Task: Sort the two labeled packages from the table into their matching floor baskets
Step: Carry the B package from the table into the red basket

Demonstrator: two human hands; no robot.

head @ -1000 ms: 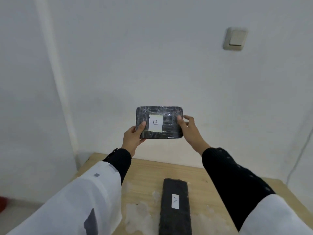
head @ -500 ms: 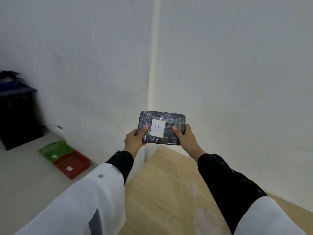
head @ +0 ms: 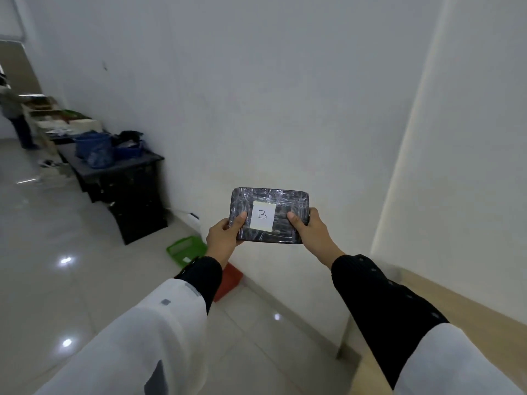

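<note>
both hands hold package b (head: 269, 215) up in the air, flat face toward camera, white label (head: 263, 216) reading "b". left hand (head: 224, 239) grips its left end, thumb on front; right hand (head: 313, 232) grips the right end, thumb on front, fingers wrapped behind. green basket (head: 185, 249) and red basket (head: 229, 280) sit on the tile floor (head: 57, 280) by the wall, touching, partly hidden by left sleeve. desk (head: 456, 309) edge at lower right.
</note>
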